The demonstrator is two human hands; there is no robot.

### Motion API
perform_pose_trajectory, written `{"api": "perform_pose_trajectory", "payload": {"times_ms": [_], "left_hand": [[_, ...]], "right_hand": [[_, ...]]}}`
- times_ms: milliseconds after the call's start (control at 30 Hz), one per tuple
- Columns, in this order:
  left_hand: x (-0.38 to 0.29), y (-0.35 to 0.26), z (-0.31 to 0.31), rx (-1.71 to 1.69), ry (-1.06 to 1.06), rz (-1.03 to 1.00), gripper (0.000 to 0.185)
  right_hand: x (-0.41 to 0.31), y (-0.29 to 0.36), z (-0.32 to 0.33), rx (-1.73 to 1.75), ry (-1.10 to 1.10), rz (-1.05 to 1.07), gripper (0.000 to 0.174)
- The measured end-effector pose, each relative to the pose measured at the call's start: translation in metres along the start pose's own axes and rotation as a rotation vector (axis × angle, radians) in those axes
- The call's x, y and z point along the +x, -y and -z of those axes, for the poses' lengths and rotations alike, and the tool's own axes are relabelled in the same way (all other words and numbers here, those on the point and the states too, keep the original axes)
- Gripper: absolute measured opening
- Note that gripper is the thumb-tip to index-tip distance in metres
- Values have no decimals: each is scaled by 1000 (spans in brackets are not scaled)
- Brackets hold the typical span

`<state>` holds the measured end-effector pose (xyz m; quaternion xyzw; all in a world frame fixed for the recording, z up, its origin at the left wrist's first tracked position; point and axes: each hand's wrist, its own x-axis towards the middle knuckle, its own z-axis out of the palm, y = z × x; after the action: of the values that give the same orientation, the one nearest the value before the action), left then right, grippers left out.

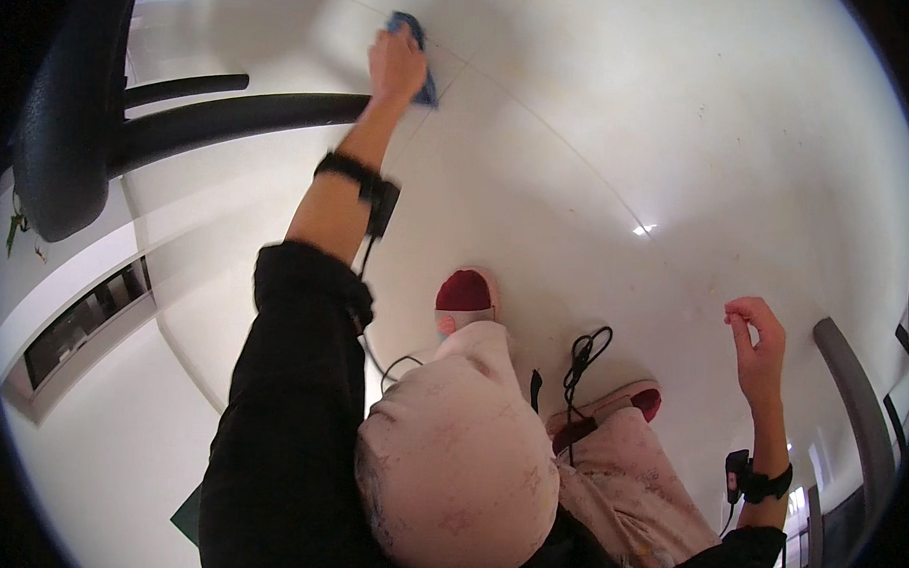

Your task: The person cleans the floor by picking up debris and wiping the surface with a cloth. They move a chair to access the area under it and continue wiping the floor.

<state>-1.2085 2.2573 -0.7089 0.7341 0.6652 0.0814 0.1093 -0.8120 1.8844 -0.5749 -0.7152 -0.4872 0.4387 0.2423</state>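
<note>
Out ahead, my left hand (398,64) presses a folded blue cloth (429,91) to the glossy pale tile floor (532,211), close to the crossing of two tile joints. My fingers cover much of the cloth. Off to the right, my right hand (757,340) hangs above the floor, thumb and fingertips brought together around a small gap. Nothing visible is held in it. Both forearms carry black straps with small cabled devices, one strap (349,171) on the left and another (766,484) on the right.
Left of my arm, a black padded bar (242,122) reaches almost to my left wrist, beside a thick black post (65,135). A grey curved tube (856,403) stands beyond my right hand. Looped black cable (583,360) hangs near my slippered foot (642,399). Small dark specks dot the floor.
</note>
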Motion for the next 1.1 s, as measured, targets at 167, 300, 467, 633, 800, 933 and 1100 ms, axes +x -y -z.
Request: {"api": "perform_pose_trajectory", "payload": {"times_ms": [167, 300, 467, 633, 800, 933, 1100], "left_hand": [[25, -61, -34, 179, -114, -355, 26], [-52, -154, -65, -53, -44, -645, 31], [-41, -142, -49, 23, -69, -603, 31], [37, -90, -18, 123, -77, -345, 33], [-24, -84, -12, 91, 132, -288, 33], [-7, -90, -2, 91, 129, -280, 37], [39, -93, -4, 12, 156, -174, 36]], "right_hand": [[4, 4, -2, -36, 14, -45, 9], [11, 11, -4, -28, 28, 0, 9], [10, 9, 6, -87, -19, 20, 9], [0, -2, 4, -5, -3, -96, 9], [4, -10, 0, -63, 41, 15, 9], [17, -6, -1, 20, 30, -34, 9], [23, -3, 0, -44, 50, 40, 10]]}}
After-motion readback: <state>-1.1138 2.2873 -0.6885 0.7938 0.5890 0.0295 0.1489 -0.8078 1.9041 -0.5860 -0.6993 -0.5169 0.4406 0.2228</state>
